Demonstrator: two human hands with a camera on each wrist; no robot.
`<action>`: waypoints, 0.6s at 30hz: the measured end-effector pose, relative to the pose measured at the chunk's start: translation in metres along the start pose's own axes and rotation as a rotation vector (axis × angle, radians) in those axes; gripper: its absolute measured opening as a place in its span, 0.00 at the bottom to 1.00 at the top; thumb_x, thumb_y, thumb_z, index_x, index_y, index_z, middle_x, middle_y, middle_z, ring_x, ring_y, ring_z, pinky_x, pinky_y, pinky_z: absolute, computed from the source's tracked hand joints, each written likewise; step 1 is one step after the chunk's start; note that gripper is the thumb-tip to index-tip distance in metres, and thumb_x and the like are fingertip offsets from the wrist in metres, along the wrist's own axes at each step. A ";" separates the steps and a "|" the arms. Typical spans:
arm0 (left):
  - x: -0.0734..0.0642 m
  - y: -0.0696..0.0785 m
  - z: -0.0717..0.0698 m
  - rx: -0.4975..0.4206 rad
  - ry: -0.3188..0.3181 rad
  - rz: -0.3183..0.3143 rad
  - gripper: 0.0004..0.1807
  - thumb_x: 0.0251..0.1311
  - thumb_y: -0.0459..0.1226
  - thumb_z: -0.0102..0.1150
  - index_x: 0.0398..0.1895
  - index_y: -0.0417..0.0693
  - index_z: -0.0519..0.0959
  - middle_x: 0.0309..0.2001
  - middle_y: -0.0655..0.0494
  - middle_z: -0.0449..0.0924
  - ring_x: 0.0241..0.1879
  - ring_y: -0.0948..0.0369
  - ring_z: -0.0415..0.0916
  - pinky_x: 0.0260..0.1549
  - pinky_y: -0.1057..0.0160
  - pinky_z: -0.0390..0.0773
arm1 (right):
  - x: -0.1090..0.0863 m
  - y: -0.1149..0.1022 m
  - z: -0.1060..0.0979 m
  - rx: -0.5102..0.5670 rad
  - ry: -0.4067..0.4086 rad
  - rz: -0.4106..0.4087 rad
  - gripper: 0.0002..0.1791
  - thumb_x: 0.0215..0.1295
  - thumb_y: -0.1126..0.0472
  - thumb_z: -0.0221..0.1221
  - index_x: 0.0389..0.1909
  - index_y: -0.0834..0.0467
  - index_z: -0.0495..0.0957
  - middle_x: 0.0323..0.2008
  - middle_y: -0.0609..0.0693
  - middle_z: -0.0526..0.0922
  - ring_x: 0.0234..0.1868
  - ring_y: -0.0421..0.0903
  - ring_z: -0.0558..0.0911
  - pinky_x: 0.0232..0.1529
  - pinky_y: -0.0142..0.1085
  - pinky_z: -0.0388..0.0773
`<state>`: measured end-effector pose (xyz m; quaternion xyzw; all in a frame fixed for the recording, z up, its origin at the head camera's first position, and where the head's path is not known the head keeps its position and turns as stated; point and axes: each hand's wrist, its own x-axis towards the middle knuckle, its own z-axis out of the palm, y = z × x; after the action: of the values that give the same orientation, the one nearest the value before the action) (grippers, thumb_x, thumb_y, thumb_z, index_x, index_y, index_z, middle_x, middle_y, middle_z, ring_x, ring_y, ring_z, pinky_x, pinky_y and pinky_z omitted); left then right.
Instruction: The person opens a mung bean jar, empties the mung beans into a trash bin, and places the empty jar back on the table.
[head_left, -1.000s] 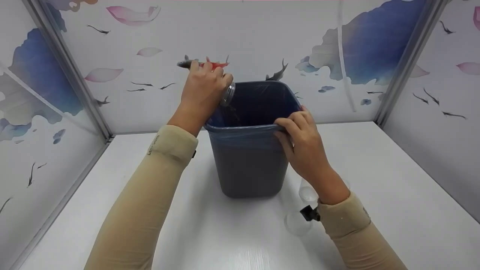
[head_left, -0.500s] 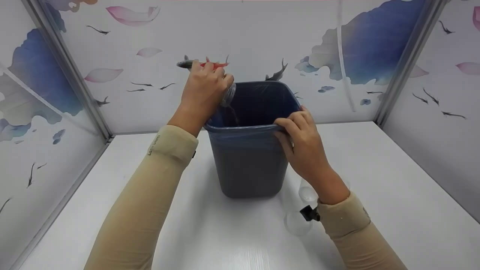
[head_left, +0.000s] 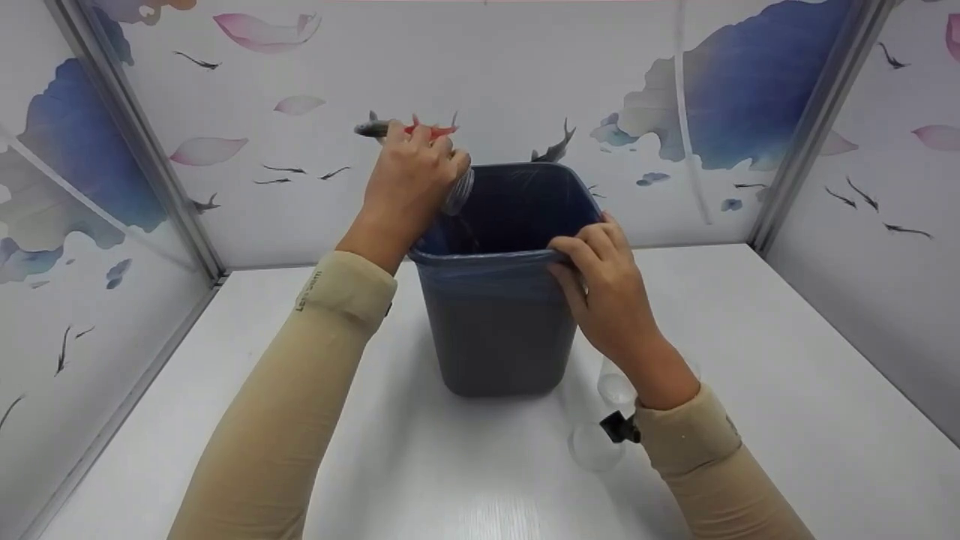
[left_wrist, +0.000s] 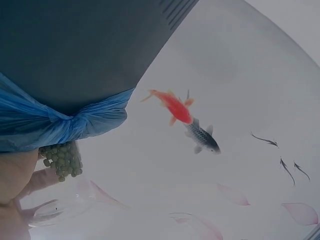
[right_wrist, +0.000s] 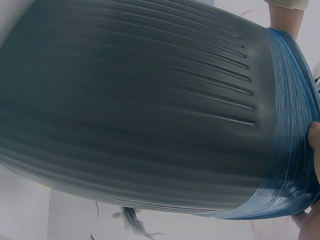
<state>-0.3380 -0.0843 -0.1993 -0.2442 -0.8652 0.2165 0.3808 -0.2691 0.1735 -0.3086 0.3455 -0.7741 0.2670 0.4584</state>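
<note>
My left hand (head_left: 412, 172) grips a clear jar (head_left: 460, 191), tilted mouth-down over the left side of a grey trash can (head_left: 502, 341). A thin dark stream falls from the jar into the can. Seen from the left wrist, green beans (left_wrist: 62, 160) lie inside the jar, beside the can's outer wall (left_wrist: 75, 50). Across the front right corner, my right hand (head_left: 604, 281) holds the rim, thumb outside and fingers over the edge. A blue bin liner (right_wrist: 295, 125) is folded over that rim. The can's bottom is hidden from view.
On the white table (head_left: 300, 420) a clear container (head_left: 616, 388) lies partly behind my right wrist. Nearer stands a clear round piece (head_left: 596, 448), perhaps a lid. Printed panels with fish and petals enclose the table at the back and sides.
My left hand and the jar have tilted and shifted very slightly to the right, while beans keep falling into the can. The right hand and the can stay in place.
</note>
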 end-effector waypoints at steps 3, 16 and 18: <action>0.000 0.000 0.001 0.007 0.001 0.006 0.12 0.71 0.23 0.55 0.51 0.43 0.82 0.51 0.40 0.86 0.52 0.40 0.82 0.54 0.38 0.78 | 0.000 0.001 0.000 -0.002 -0.002 0.001 0.09 0.75 0.66 0.65 0.52 0.62 0.83 0.40 0.56 0.77 0.48 0.56 0.75 0.78 0.61 0.59; 0.000 -0.001 -0.001 0.018 0.045 0.058 0.11 0.73 0.23 0.52 0.46 0.43 0.81 0.43 0.43 0.84 0.49 0.41 0.81 0.52 0.39 0.78 | 0.000 0.000 -0.001 0.002 -0.011 0.006 0.09 0.76 0.65 0.64 0.52 0.62 0.83 0.39 0.56 0.76 0.47 0.56 0.74 0.78 0.62 0.58; 0.000 -0.001 -0.001 0.026 0.052 0.069 0.12 0.73 0.23 0.52 0.47 0.44 0.82 0.43 0.43 0.84 0.49 0.41 0.81 0.53 0.39 0.78 | 0.000 0.000 -0.001 0.003 -0.009 0.006 0.09 0.76 0.64 0.64 0.52 0.62 0.83 0.39 0.56 0.76 0.47 0.56 0.74 0.78 0.62 0.58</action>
<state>-0.3374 -0.0844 -0.1981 -0.2743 -0.8432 0.2343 0.3985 -0.2683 0.1741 -0.3082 0.3450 -0.7770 0.2678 0.4534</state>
